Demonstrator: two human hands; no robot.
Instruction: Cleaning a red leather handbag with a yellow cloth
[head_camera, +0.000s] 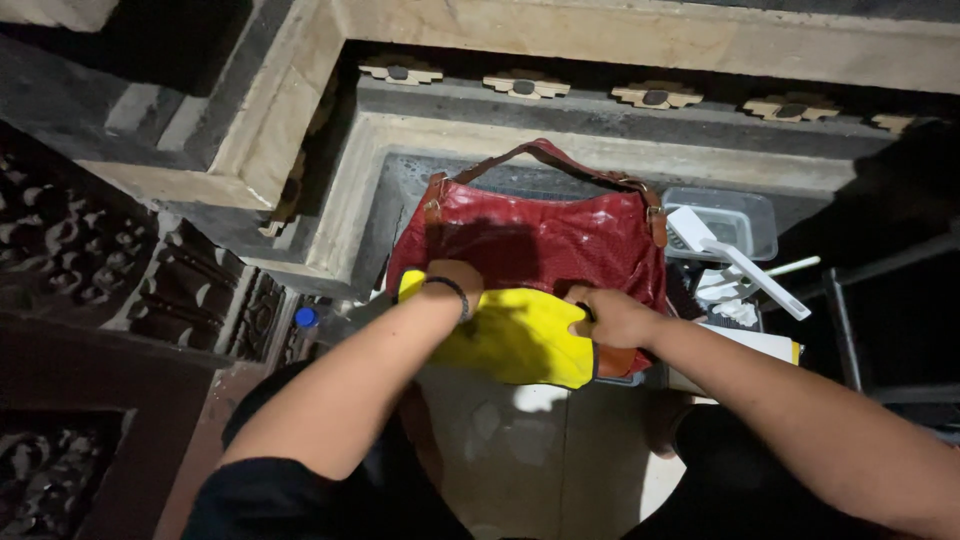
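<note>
The right hand (612, 318) pinches the edge of a yellow cloth (520, 338) in closed fingers, while the left hand (448, 282) lies on the cloth's far corner, its fingers hidden, so I cannot tell their grip. Most of the cloth hangs outside the red handbag (540, 240) just beyond the fingers, whose inside stays out of sight; farther right, a clear plastic tub (752, 212) holds something white.

The bag (540, 240) is glossy red with a scaly texture and tan-brown straps. The cloth (520, 335), at 6 o'clock of it, is plain bright yellow. The wristband (452, 290) is black.
</note>
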